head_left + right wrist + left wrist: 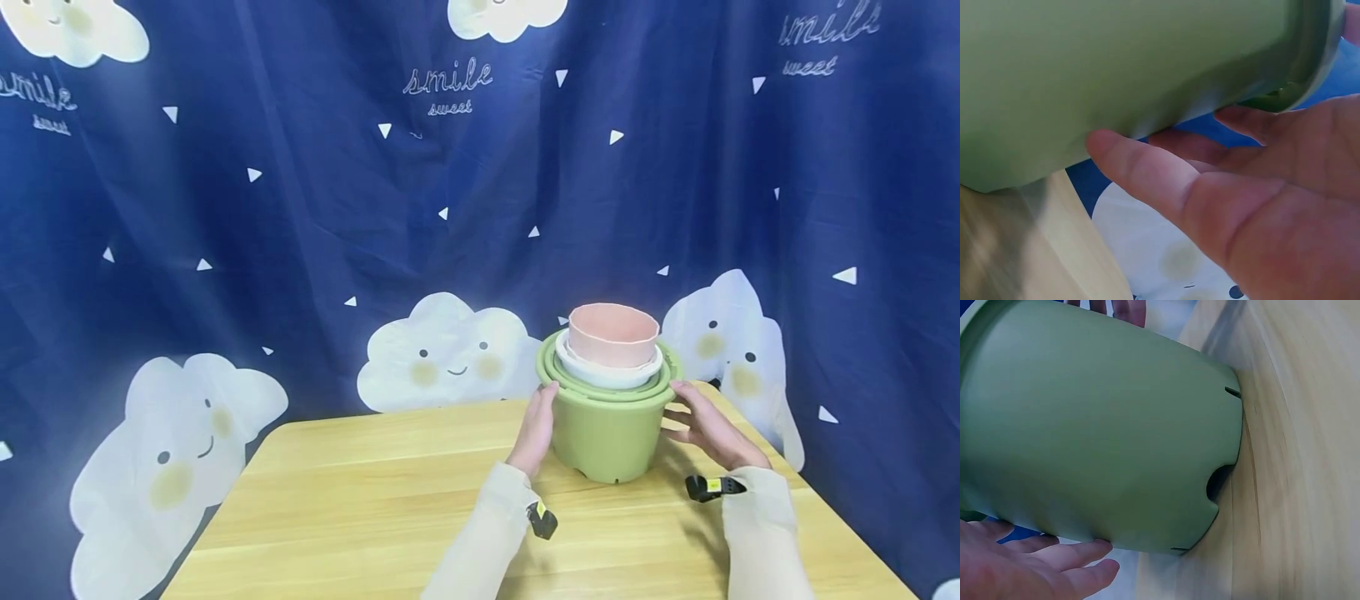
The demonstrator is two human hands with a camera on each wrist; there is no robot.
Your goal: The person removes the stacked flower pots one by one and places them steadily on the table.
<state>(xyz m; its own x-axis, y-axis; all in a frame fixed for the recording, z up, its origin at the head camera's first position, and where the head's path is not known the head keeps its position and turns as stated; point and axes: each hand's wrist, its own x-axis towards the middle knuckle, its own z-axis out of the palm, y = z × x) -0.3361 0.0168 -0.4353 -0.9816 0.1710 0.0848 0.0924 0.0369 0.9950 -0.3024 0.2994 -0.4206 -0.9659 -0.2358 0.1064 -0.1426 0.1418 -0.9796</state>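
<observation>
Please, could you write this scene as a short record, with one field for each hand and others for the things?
left hand: touching the left side of the green pot
right hand: touching its right side
stack: pink pot on top, nested in the white pot, which sits inside the green pot
green pot: upright, with notches along its bottom edge
surface: wooden table, pot at its right half
background: blue curtain with smiling clouds

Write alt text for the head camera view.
A person's left hand and right hand touch opposite sides of a green pot, with a white pot and pink pot nested inside, on a wooden table before a blue cloud-print curtain.
</observation>
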